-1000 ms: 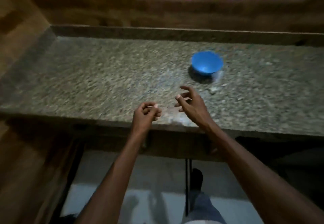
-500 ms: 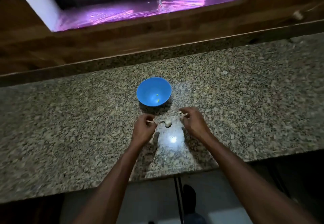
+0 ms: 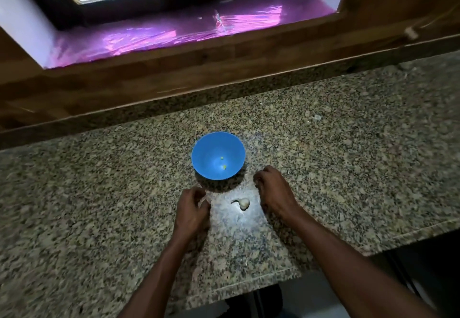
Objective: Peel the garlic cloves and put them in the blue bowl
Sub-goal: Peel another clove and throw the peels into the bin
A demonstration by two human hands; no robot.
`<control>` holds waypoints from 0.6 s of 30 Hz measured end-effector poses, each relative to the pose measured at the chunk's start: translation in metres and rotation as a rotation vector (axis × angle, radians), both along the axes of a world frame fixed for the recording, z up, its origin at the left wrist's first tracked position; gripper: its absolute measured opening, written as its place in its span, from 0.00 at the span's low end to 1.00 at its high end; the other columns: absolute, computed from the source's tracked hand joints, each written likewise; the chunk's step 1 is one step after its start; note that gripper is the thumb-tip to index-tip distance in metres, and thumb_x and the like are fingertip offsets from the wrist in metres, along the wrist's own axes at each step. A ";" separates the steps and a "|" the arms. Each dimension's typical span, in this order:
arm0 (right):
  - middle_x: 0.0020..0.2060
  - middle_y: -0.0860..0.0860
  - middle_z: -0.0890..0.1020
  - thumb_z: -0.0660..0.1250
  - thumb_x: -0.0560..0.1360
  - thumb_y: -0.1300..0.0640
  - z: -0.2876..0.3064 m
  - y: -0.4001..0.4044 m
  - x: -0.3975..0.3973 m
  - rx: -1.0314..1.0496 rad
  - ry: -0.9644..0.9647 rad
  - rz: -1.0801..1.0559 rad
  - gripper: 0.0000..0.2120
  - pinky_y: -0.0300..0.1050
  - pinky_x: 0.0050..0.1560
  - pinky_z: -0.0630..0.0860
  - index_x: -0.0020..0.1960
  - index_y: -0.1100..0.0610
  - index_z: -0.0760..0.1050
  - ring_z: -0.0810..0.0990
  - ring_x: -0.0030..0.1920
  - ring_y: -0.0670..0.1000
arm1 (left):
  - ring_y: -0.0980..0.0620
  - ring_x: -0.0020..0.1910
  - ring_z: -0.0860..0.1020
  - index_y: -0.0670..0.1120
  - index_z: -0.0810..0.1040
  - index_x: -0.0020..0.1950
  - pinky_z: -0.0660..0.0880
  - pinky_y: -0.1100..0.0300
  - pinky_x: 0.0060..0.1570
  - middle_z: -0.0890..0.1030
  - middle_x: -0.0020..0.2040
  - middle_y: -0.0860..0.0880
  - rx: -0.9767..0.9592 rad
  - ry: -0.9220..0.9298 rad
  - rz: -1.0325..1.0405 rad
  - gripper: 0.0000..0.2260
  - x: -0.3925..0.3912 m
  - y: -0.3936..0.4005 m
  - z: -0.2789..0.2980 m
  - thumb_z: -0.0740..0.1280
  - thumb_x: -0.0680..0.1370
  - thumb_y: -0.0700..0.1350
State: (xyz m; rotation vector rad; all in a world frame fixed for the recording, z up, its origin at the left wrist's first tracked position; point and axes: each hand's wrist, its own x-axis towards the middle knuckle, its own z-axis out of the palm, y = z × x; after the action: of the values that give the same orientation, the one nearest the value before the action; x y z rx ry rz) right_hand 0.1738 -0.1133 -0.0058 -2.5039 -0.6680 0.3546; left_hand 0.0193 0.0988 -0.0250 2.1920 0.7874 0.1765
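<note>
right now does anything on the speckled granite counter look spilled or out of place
Nothing looks spilled or damaged. The round blue plastic bowl sits upright with two small yellowish bits inside, and a white garlic piece lies on the speckled granite counter in front of it.

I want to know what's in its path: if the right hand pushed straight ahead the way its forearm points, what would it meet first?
Probably the blue bowl: the right hand aims up-left, knuckles beside the bowl's near-right rim. Height is unclear, so it might pass over it.
</note>
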 end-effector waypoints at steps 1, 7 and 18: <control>0.48 0.54 0.77 0.64 0.81 0.65 0.003 0.000 0.001 0.058 0.002 -0.053 0.09 0.50 0.45 0.75 0.52 0.59 0.83 0.77 0.48 0.56 | 0.48 0.54 0.81 0.44 0.81 0.59 0.77 0.54 0.54 0.81 0.54 0.46 -0.012 -0.004 0.001 0.11 0.001 0.004 -0.002 0.73 0.76 0.39; 0.49 0.49 0.80 0.65 0.85 0.62 0.043 0.017 -0.005 0.354 0.179 -0.284 0.09 0.24 0.39 0.71 0.60 0.62 0.83 0.80 0.43 0.37 | 0.48 0.51 0.78 0.44 0.80 0.57 0.72 0.57 0.49 0.78 0.53 0.46 -0.035 -0.021 0.000 0.10 0.012 0.021 -0.008 0.72 0.77 0.38; 0.46 0.47 0.85 0.75 0.79 0.57 0.069 0.061 0.016 0.456 0.270 -0.159 0.02 0.45 0.48 0.85 0.50 0.53 0.82 0.84 0.47 0.44 | 0.49 0.47 0.77 0.48 0.77 0.57 0.70 0.56 0.44 0.75 0.51 0.49 -0.068 -0.010 0.055 0.09 0.021 0.020 -0.014 0.71 0.79 0.41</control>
State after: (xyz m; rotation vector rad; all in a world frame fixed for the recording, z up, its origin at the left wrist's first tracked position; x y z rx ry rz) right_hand 0.1896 -0.0526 0.0634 -2.0123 -0.3852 0.4185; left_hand 0.0407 0.1191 -0.0390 2.1055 0.8372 0.1859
